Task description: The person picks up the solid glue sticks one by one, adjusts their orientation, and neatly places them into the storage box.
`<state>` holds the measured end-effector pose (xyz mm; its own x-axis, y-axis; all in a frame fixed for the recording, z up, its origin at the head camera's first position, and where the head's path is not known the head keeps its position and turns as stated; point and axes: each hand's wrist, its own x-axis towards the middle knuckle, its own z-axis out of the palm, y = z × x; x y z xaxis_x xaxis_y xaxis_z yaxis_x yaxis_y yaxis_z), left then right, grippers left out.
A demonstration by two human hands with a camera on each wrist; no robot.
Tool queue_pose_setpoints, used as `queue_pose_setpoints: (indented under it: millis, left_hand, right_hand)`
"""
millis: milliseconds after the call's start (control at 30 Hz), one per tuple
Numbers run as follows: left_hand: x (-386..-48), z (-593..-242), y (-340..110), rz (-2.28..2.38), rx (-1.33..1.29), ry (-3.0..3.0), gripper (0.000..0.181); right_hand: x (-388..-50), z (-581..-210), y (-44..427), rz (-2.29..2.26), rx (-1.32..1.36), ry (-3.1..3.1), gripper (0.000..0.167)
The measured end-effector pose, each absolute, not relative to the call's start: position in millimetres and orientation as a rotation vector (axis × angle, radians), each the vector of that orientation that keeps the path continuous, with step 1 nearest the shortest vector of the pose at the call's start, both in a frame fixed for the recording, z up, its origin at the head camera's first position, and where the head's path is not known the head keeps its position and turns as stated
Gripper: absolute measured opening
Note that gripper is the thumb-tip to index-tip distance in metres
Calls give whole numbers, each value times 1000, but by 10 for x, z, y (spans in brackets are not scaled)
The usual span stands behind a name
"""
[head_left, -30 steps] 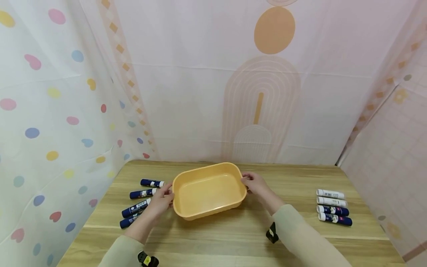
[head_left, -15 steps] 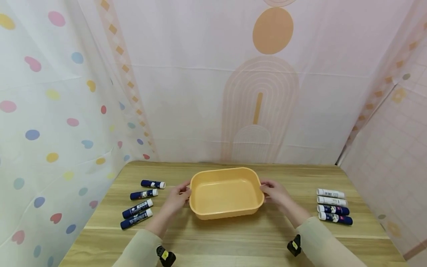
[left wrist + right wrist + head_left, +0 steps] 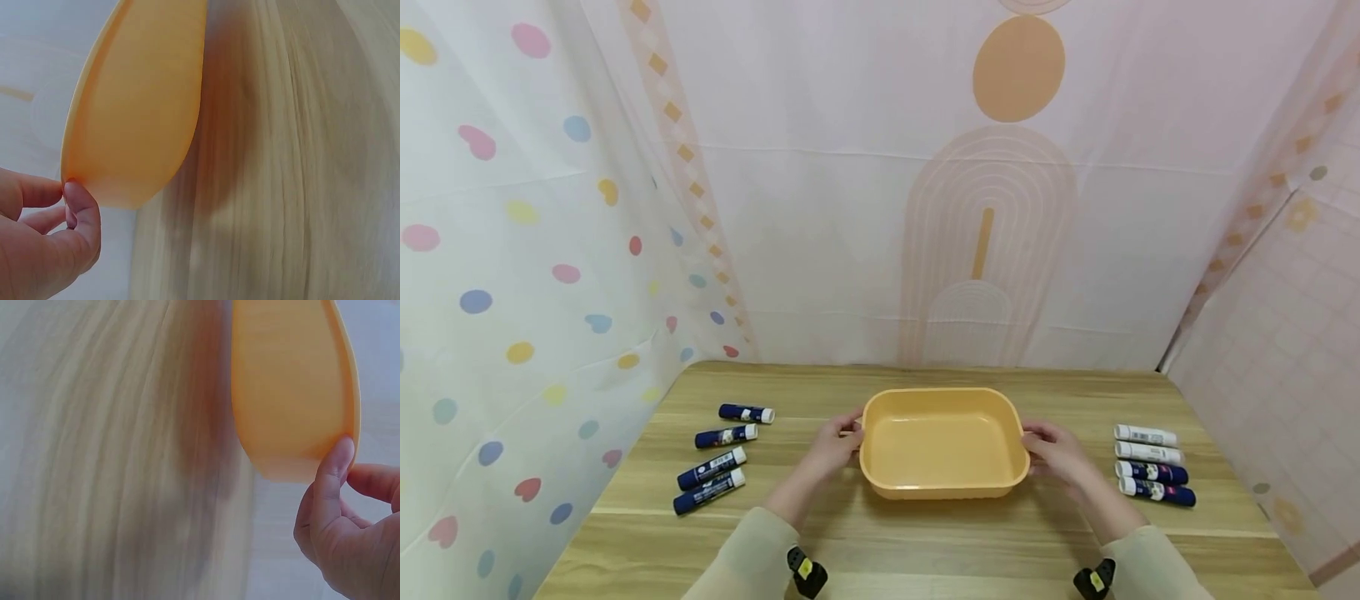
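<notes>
A yellow-orange basin (image 3: 943, 450) with rounded corners is held level between two hands near the middle of the table; nothing lies in it. My left hand (image 3: 833, 450) pinches its left end. At the right end, my right hand (image 3: 1058, 454) pinches the rim. In the left wrist view the thumb and fingers of the left hand (image 3: 53, 240) grip the rim of the basin (image 3: 140, 106). The right wrist view shows the right hand (image 3: 350, 528) pinching the basin (image 3: 294, 387) the same way, with a shadow on the wood beside it.
Several blue tubes with white caps, one of them a blue tube (image 3: 711, 468), lie at the left of the wooden table (image 3: 925, 558). At the right lie two white tubes (image 3: 1148, 452) and two blue tubes (image 3: 1157, 492). Patterned curtains (image 3: 820, 233) stand behind and beside the table.
Both hands have moved to the right with the basin between them. The basin has turned from slanted to nearly straight and come slightly nearer. The tubes have stayed put.
</notes>
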<state>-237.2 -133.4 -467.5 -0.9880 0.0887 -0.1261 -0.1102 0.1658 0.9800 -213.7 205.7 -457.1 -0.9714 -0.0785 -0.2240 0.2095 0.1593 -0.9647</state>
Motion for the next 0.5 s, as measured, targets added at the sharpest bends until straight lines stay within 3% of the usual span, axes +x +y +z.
queue_pose_setpoints:
  millis: [500]
  left_hand:
    - [-2363,-4674,-1227,1921,-27,2269,44]
  right_hand:
    - [-2080,-4647,2103,-1890,149,2221,43]
